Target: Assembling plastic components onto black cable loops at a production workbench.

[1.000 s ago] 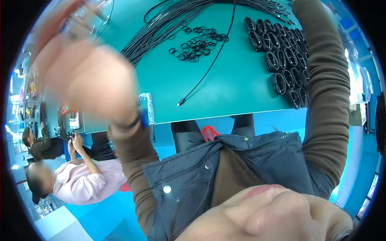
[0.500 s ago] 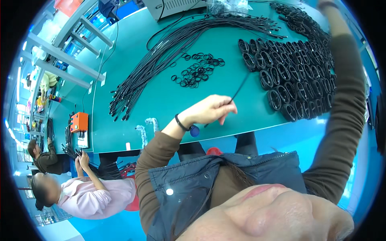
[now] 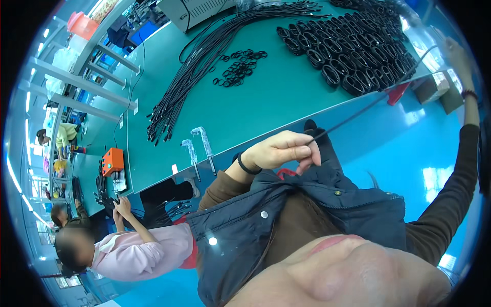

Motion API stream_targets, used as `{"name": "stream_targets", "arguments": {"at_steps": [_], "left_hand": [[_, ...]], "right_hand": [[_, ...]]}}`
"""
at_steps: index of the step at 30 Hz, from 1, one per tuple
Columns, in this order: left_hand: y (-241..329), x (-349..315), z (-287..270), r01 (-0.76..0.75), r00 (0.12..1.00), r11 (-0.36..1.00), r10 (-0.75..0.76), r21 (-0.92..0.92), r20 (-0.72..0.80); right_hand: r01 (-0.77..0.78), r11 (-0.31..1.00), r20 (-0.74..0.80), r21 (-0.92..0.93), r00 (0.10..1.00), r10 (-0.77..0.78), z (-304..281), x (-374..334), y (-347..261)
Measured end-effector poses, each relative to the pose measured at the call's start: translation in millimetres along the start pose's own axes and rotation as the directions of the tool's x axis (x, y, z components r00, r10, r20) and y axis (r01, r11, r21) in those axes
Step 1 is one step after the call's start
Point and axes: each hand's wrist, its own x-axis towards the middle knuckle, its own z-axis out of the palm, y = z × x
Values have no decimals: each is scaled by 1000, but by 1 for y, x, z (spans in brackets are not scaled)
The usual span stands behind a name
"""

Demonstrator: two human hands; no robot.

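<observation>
Cable drawn out between both hands, off the near edge

Changed: half a second ago the left hand [image 3: 286, 151] was over the counter [image 3: 266, 117]; now it's pulled back nearer, in front of the vest. The right hand [image 3: 456, 53] has dropped from the far right to beyond the counter's right end. The black cable [image 3: 358, 113] now spans the gap between them. Judgement: it's at the handling stage, pulled out long, not coiled yet.

Cable location: in the air, left end at the left fingers, crossing over the near edge and past the right corner, close by the coiled cables [image 3: 353, 56].

Axis: long axis runs near-left to far-right, nearly straight, bending slightly at the right. Plug direction: can't tell, no connector readable.

Grip: left closed, thumb and fingers pinching the cable. Right blurred; cable reaches its fingers, can't tell if closed.

Loose cable bundle [image 3: 197, 69] and black rings [image 3: 238, 71] lie farther left, well apart from both hands.
</observation>
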Motion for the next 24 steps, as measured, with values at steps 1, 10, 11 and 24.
{"name": "stream_targets", "arguments": {"at_steps": [1,10,11,24], "left_hand": [[3,-1,11,-81,996,993,76,-89,-49],[-18,-21,42,-226,966,884,149,-409,-211],[-21,-25,44,-263,954,881,176,-393,-244],[-5,-64,41,-627,723,736,427,-255,-543]], "right_hand": [[-22,1000,40,-12,999,22,63,-43,91],[-145,162,185,976,947,-264,53,-159,6],[-77,131,113,988,950,-291,52,-162,-11],[-115,265,287,957,503,-815,104,-246,-181]]}}
